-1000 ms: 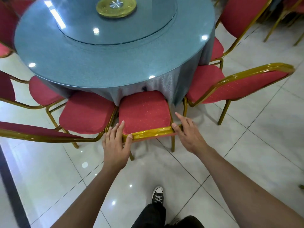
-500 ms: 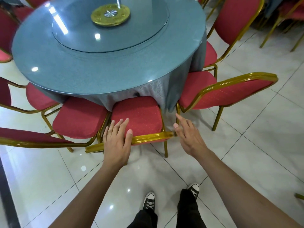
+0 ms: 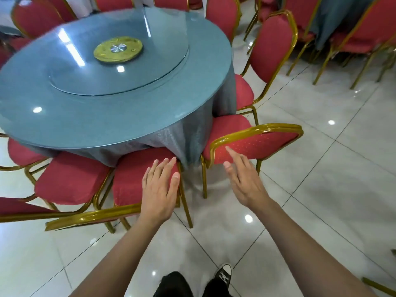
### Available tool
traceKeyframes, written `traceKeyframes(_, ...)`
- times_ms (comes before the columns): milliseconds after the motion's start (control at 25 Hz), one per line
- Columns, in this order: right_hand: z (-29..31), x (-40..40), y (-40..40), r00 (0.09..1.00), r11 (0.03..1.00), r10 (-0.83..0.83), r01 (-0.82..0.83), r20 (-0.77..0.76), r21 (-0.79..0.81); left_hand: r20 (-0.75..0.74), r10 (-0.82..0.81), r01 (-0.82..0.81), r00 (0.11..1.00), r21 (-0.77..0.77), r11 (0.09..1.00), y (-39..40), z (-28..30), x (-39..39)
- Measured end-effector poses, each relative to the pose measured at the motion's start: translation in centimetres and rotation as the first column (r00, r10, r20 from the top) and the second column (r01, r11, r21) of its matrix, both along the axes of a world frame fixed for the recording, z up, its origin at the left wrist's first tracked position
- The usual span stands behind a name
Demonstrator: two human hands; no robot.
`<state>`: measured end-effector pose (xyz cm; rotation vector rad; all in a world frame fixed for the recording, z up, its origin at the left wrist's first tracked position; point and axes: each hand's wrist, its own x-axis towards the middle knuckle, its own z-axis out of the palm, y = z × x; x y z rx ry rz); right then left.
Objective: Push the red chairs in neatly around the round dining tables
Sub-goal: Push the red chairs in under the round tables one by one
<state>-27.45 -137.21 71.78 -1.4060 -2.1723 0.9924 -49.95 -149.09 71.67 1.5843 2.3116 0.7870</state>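
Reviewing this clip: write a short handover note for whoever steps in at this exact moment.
Left hand: open, held flat over the near chair, gripping nothing.
Right hand: open, fingertips at the backrest of the next chair to the right, no grip.
Done: near chair's seat sits against the cloth of the round table.
Left: next chair stands angled, so square it and push it in; then the chairs beyond.

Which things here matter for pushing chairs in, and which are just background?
Job:
- red padded chair with gold metal frame, by the right hand
- red chair under the left hand
- round blue glass-topped table

Background:
- gold disc on the glass turntable
- white tiled floor
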Motion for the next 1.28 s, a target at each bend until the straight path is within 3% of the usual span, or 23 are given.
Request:
traceKeyframes(480, 0.4, 9.3, 10.6, 0.992, 0.989, -0.118, 0.122, -0.05, 0.088, 0.023, -0.066, 0.066, 0.998, -0.006, 0.998, 11.1, -1.3, 6.2)
traceKeyframes(840, -0.6, 11.6, 22.9, 0.976, 0.985, -0.157, 0.144, 0.15, 0.091, 0.134, -0.034, 0.041, 0.99, -0.048, 0.998, 22.6, -3.7, 7.7)
traceKeyframes(1280, -4.5, 12.6, 29.4, 0.948, 0.993, -0.115, 0.115, 0.296, 0.019, 0.131, -0.027, 0.057, 0.991, -0.23, 0.971, 26.6, -6.5, 7.6)
